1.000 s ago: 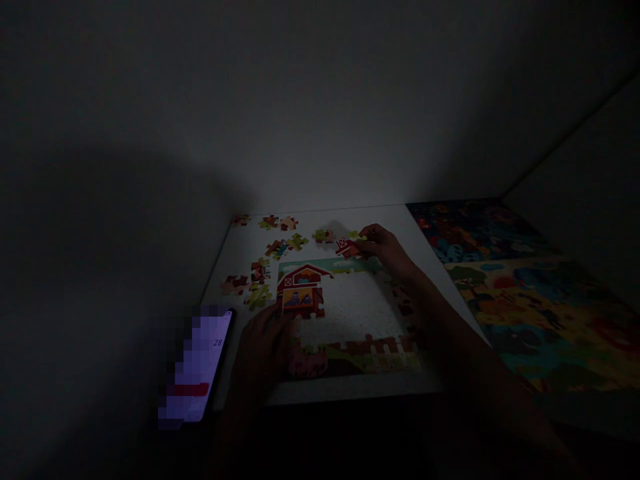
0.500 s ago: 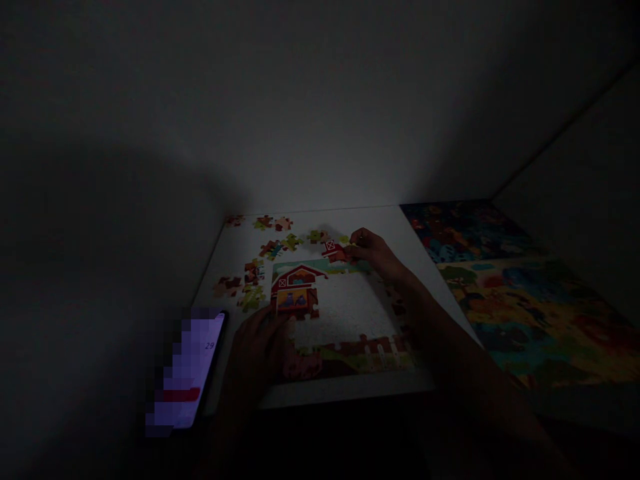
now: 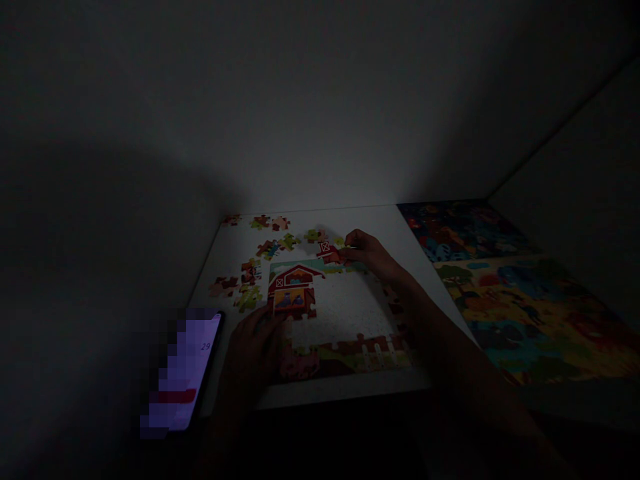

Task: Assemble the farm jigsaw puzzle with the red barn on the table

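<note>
A partly joined jigsaw puzzle (image 3: 295, 300) shows a red barn at its upper left, with a lower strip of fence and a pink animal. Its middle is bare white board. My left hand (image 3: 257, 337) rests at the puzzle's lower left edge, fingers spread over the part below the barn. Beyond the puzzle's top edge, my right hand (image 3: 365, 253) pinches a red barn piece (image 3: 327, 250) between thumb and fingers. Behind that piece lies a green and brown piece (image 3: 315, 235).
Loose pieces (image 3: 250, 273) lie in small groups along the left and back of the white board (image 3: 345, 219). A lit phone (image 3: 185, 373) sits at the lower left. Two colourful picture sheets (image 3: 530, 307) are on the right, beside my right forearm.
The whole view has shifted slightly, with everything a little further left. Both hands keep nearly the same places, and the red piece is still at my right fingertips.
</note>
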Motion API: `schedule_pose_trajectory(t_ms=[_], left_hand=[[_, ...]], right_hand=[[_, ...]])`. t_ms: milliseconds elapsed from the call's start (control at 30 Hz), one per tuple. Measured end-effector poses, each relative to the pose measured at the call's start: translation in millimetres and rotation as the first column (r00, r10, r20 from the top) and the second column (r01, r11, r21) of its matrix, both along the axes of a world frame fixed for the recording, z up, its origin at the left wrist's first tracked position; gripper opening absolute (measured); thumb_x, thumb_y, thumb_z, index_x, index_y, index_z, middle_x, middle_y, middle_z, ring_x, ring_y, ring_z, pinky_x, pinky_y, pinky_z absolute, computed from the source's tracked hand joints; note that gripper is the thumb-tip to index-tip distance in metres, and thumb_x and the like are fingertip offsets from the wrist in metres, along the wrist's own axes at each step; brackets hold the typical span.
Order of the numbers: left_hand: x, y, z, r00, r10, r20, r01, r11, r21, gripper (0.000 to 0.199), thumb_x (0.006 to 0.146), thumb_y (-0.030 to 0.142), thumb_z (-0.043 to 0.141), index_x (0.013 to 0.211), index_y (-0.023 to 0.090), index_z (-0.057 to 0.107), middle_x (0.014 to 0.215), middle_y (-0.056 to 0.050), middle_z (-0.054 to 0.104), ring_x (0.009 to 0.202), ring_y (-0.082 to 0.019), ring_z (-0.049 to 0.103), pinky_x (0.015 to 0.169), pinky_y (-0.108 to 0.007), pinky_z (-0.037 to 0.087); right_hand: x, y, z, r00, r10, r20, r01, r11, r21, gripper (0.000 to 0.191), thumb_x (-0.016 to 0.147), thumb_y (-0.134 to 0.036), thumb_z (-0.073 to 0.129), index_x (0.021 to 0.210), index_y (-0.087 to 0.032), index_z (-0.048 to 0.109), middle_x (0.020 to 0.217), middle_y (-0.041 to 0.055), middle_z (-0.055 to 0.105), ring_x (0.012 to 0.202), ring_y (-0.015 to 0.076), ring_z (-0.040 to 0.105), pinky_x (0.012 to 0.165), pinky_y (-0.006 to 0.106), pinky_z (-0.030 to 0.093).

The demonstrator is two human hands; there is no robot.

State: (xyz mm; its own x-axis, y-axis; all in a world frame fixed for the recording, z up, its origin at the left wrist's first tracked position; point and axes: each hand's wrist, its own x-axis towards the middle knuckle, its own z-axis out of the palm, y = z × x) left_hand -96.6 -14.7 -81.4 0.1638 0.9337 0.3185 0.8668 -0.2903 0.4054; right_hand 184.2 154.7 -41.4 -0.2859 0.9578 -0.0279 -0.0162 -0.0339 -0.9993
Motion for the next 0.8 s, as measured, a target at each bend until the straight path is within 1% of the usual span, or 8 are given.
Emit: schedule_pose_trajectory(t_ms=[200, 300, 367, 433, 500, 600, 700, 800], left_hand=[[0.2, -0.3, -1.9, 1.0, 0.011, -0.002, -0.011, 1.0, 0.021, 0.036, 0.1, 0.038, 0.04, 0.118, 0.022, 0.067, 0.131, -0.011, 0.058, 0.122, -0.026, 0.053, 0.103, -0.049, 0.046], [0.4, -0.8, -2.1, 1.0, 0.019, -0.008, -0.019, 1.0, 0.007, 0.035, 0.1, 0.037, 0.04, 0.119, 0.024, 0.067, 0.131, -0.01, 0.058, 0.122, -0.026, 0.053, 0.102, -0.049, 0.047], [0.1, -0.8, -1.8, 1.0, 0.015, -0.009, -0.015, 1.0, 0.01, 0.034, 0.1, 0.037, 0.041, 0.119, 0.026, 0.067, 0.132, -0.009, 0.058, 0.122, -0.026, 0.054, 0.102, -0.048, 0.047], [-0.3, -0.4, -1.3, 1.0, 0.006, -0.009, -0.006, 1.0, 0.016, 0.033, 0.1, 0.036, 0.042, 0.12, 0.026, 0.067, 0.132, -0.009, 0.058, 0.122, -0.025, 0.054, 0.103, -0.047, 0.047], [-0.7, 0.2, -0.9, 1.0, 0.002, -0.007, -0.002, 1.0, 0.024, 0.033, 0.099, 0.035, 0.041, 0.119, 0.027, 0.067, 0.131, -0.008, 0.058, 0.121, -0.024, 0.055, 0.102, -0.046, 0.047], [-0.5, 0.7, -0.7, 1.0, 0.006, -0.003, -0.006, 1.0, 0.026, 0.033, 0.099, 0.035, 0.041, 0.118, 0.026, 0.067, 0.131, -0.008, 0.059, 0.121, -0.024, 0.055, 0.102, -0.045, 0.047], [0.4, 0.3, -0.6, 1.0, 0.016, 0.002, -0.016, 1.0, 0.013, 0.032, 0.099, 0.036, 0.043, 0.118, 0.025, 0.067, 0.131, -0.009, 0.058, 0.122, -0.024, 0.054, 0.103, -0.046, 0.046], [0.2, -0.3, 0.2, 1.0, 0.006, -0.005, -0.006, 1.0, 0.025, 0.033, 0.099, 0.036, 0.042, 0.117, 0.025, 0.067, 0.131, -0.009, 0.058, 0.122, -0.024, 0.054, 0.103, -0.046, 0.047]], right_hand=[[-0.5, -0.5, -2.1, 0.999, 0.038, 0.001, -0.038, 0.999, -0.003, 0.035, 0.067, -0.032, 0.077, 0.081, -0.021, 0.047, 0.072, -0.002, 0.065, 0.061, 0.0132, 0.064, 0.061, 0.028, 0.053], [-0.5, -0.2, -4.5, 0.998, 0.055, 0.008, -0.055, 0.998, -0.005, 0.035, 0.067, -0.03, 0.076, 0.083, -0.021, 0.046, 0.073, -0.0021, 0.064, 0.063, 0.0138, 0.064, 0.062, 0.029, 0.054], [-0.4, -0.2, -5.1, 0.999, 0.047, 0.008, -0.047, 0.999, 0.003, 0.035, 0.067, -0.028, 0.076, 0.086, -0.022, 0.047, 0.078, -0.0019, 0.063, 0.065, 0.0137, 0.064, 0.063, 0.029, 0.055], [0.0, -0.1, -4.7, 0.999, 0.039, 0.003, -0.039, 0.999, 0.011, 0.037, 0.066, -0.026, 0.076, 0.092, -0.023, 0.05, 0.086, -0.0019, 0.061, 0.067, 0.0131, 0.065, 0.063, 0.029, 0.056], [0.5, 0.1, -3.9, 0.999, 0.04, 0.006, -0.04, 0.999, 0.013, 0.045, 0.064, -0.023, 0.076, 0.103, -0.024, 0.055, 0.091, -0.0023, 0.058, 0.068, 0.0122, 0.065, 0.065, 0.029, 0.057], [1.1, 0.5, -4.0, 0.998, 0.054, 0.035, -0.055, 0.998, 0.02, 0.05, 0.067, -0.022, 0.074, 0.114, -0.026, 0.058, 0.091, -0.0021, 0.057, 0.067, 0.0114, 0.065, 0.067, 0.03, 0.058], [1.4, 1.3, -6.6, 0.997, 0.068, 0.035, -0.069, 0.997, 0.028, 0.044, 0.069, -0.023, 0.074, 0.111, -0.023, 0.062, 0.09, -0.0008, 0.059, 0.067, 0.012, 0.064, 0.068, 0.03, 0.058], [1.9, 2.0, -9.5, 0.997, 0.067, 0.029, -0.069, 0.996, 0.051, 0.042, 0.068, -0.025, 0.076, 0.107, -0.022, 0.062, 0.089, -0.0006, 0.061, 0.07, 0.0131, 0.065, 0.067, 0.03, 0.058]])
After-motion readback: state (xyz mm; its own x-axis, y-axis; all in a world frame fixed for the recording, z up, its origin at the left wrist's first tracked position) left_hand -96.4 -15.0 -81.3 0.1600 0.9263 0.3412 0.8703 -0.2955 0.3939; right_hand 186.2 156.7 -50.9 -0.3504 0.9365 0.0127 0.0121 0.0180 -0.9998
